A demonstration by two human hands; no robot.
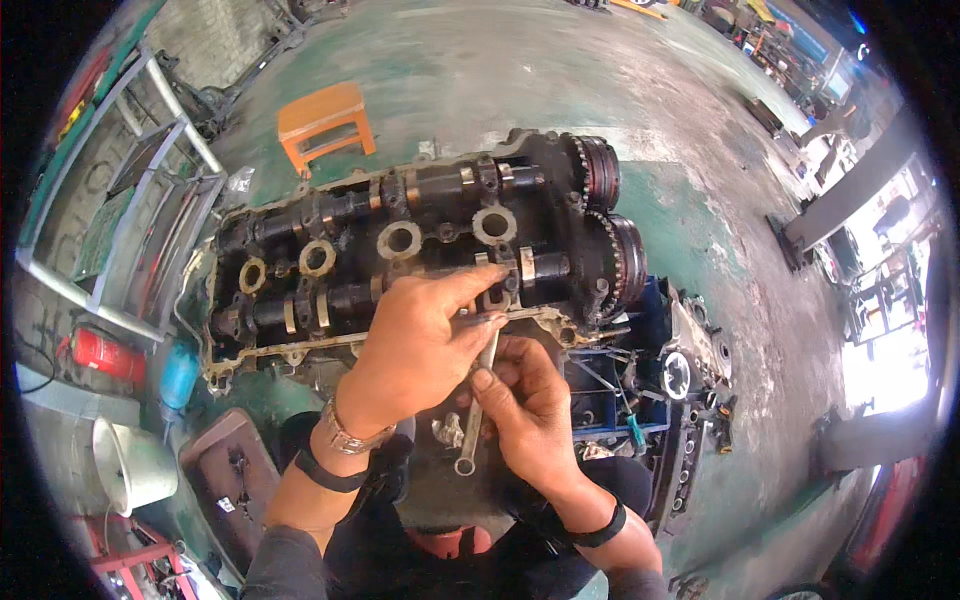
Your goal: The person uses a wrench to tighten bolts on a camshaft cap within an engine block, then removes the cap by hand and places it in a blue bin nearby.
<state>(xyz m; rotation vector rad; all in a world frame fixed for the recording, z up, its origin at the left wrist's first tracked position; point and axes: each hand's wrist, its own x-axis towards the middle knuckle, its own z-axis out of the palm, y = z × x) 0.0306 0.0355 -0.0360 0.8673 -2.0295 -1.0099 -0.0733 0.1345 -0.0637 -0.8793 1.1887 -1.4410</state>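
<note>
One long, silver metal wrench (476, 432) slants up toward the near edge of a black, oily metal cylinder head (445, 232), its shaft pinched between thumb and fingers of the right hand (525, 405). The left hand (412, 335) extends its index finger over the head; whether its other fingers grip the wrench cannot be told. Beyond, an orange, four-legged stool (322, 112) stands on a stained, worn green-and-grey floor (480, 80), with a pale wall (235, 40) at far left.
</note>
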